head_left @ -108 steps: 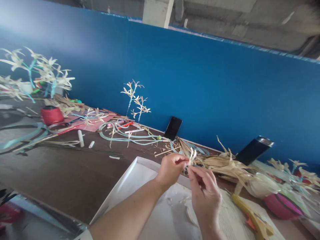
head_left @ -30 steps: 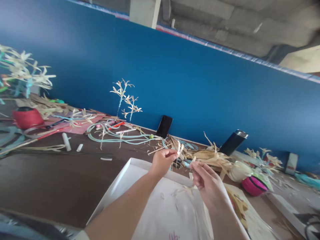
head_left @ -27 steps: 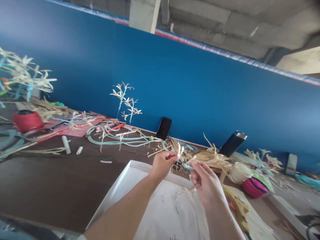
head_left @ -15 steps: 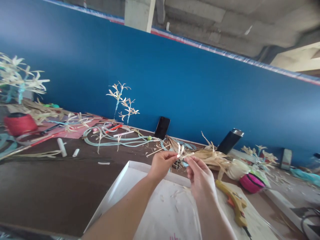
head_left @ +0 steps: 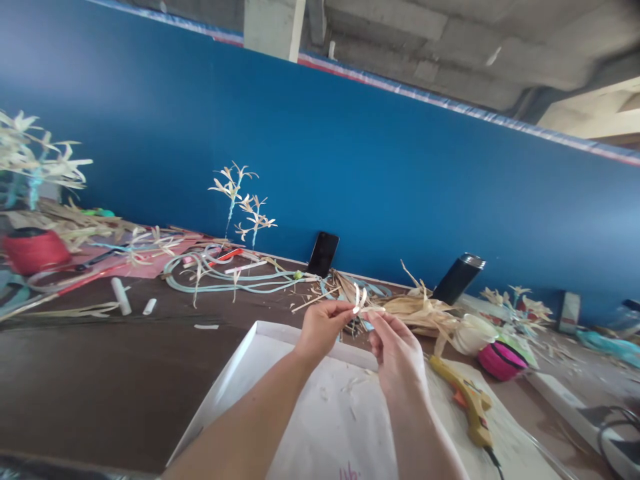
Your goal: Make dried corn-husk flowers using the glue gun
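Note:
Both hands meet above the far side of a white shallow box (head_left: 300, 427). My left hand (head_left: 323, 330) pinches the base of a small pale flower (head_left: 359, 298), whose narrow curved petals stand up from the fingertips. Between thumb and forefinger, my right hand (head_left: 397, 347) holds a thin pale petal strip (head_left: 374, 310) against the flower. Where the strip meets the flower is partly hidden by the fingers. Small pale scraps (head_left: 353, 383) lie on the box's bottom. To the right of my right hand rests a yellow glue gun (head_left: 467, 400).
Behind my hands lie dried husks (head_left: 415, 313), a black phone (head_left: 323, 253) leaning on the blue partition (head_left: 400, 180), and a tilted dark bottle (head_left: 459, 279). Looped pale-blue tubing (head_left: 235, 288) and standing husk flowers (head_left: 233, 187) are left of centre. A pink tape roll (head_left: 503, 360) sits right.
My right hand has shifted slightly left, bringing the petal strip closer to the flower in my left hand. The whole view has also moved a little.

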